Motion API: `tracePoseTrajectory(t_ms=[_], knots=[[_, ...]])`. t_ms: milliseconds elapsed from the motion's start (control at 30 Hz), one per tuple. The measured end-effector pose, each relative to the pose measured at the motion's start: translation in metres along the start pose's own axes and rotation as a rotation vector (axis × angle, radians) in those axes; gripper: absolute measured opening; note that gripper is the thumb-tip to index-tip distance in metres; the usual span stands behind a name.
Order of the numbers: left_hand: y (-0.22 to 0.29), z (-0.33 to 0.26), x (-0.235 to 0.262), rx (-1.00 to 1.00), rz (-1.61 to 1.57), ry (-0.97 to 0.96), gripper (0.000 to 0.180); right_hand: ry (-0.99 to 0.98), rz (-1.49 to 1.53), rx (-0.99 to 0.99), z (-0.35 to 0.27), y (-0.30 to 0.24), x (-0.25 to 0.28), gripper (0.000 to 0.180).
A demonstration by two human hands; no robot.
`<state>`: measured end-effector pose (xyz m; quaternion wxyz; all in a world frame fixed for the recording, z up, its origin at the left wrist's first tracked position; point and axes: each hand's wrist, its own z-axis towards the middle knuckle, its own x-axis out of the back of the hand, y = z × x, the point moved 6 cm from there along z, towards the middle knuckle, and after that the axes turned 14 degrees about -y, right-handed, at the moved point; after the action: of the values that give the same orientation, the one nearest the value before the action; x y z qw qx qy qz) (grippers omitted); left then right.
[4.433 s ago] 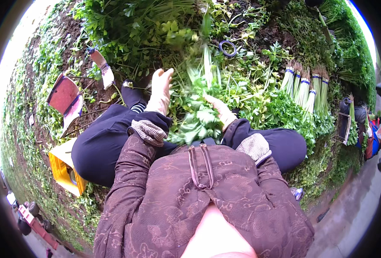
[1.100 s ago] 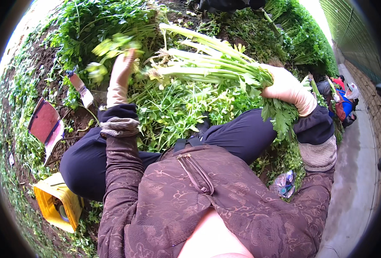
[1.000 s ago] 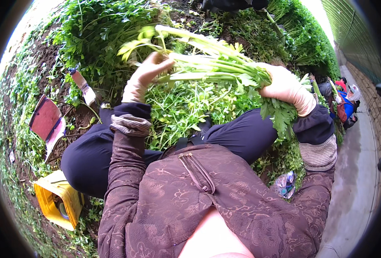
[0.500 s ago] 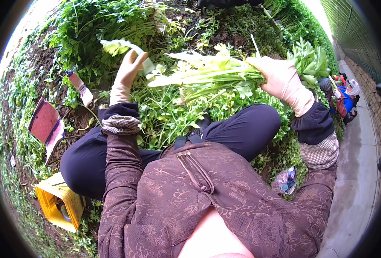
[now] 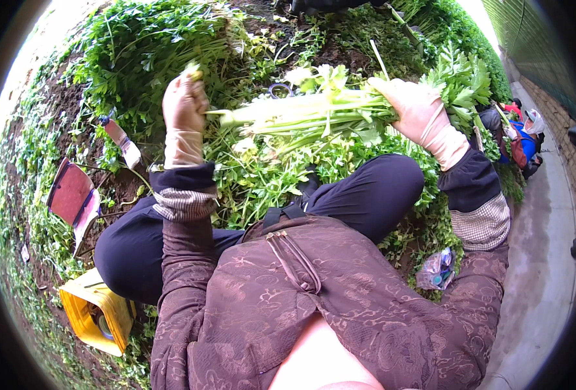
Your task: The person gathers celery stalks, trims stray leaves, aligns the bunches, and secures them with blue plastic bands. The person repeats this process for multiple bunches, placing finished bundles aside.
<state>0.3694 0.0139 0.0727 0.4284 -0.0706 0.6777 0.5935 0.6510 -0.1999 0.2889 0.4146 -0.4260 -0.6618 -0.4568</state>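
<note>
Right hand point(image 5: 412, 109), gloved: clasping a bunch of pale-stalked celery point(image 5: 314, 114), lying crosswise above the knees, leaves toward the right. Left hand point(image 5: 184, 104), gloved: closing on a small green scrap point(image 5: 192, 68) just beside the stalk ends. Cut greens point(image 5: 262, 175) lying beneath; scissors point(image 5: 278, 90) resting behind.

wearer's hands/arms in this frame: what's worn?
Both the left hand and the right hand wear thin beige gloves with long cuffs. Each forearm has a dark navy oversleeve with a small-check cuff band, over a brown jacket with a paisley-like pattern.
</note>
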Motion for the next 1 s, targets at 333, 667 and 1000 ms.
tracePoseTrajectory(t_ms=[333,667,1000], knots=[[-0.033,-0.013,-0.079,-0.199,0.907,-0.583,0.03,0.171,-0.064,0.01,-0.003,0.006,0.009,0.06],[0.012,-0.003,0.008,-0.05,0.323,0.151,0.024,0.202,-0.1,0.024,-0.009,0.006,0.01,0.063],[-0.06,-0.012,-0.127,0.027,0.181,-0.409,0.036,0.187,-0.011,0.198,0.03,-0.031,0.003,0.064]])
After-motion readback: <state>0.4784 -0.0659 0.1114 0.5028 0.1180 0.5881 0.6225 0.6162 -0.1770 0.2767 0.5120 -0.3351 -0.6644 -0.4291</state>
